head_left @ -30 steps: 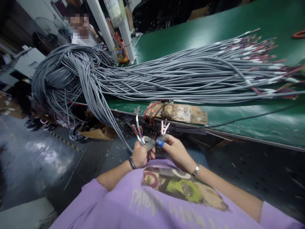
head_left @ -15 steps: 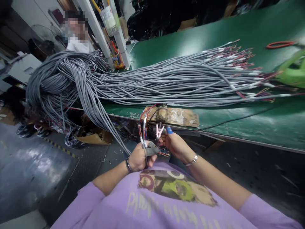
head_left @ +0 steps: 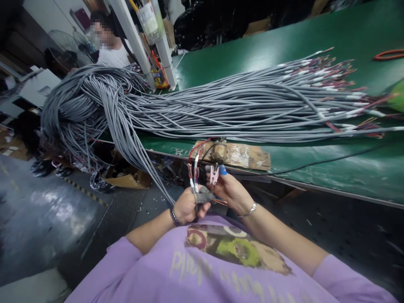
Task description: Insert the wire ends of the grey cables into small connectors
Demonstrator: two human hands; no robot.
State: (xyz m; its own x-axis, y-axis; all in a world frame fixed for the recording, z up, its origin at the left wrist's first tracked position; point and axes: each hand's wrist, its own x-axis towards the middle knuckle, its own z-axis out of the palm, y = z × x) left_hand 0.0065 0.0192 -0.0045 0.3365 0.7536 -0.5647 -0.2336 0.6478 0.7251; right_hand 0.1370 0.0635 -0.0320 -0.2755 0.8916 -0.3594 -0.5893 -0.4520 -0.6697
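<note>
Near my chest, my left hand (head_left: 188, 206) is closed around a few grey cables (head_left: 154, 179). Their white-wrapped ends with bared coloured wires (head_left: 190, 169) stick up above the fist. Grey coverings wrap some of its fingers. Close by on the right, my right hand (head_left: 232, 190) has a blue-wrapped thumb (head_left: 223, 170) and curled fingers. A small pale pink clip (head_left: 213, 174) sits between that thumb and the fingers. Thin coloured wires (head_left: 220, 201) run between the two hands; their tips are hard to make out.
A thick bundle of grey cables (head_left: 221, 105) stretches over the green table (head_left: 322, 168) and hangs off its left end. A worn wooden board (head_left: 243, 155) lies at the near edge. A white post (head_left: 166, 54) stands behind. Another person (head_left: 113, 52) is at the back left.
The view has shifted slightly, so the table and cables appear farther right. My right hand has come a little closer to my left, its fingers now closer about the pink clip.
</note>
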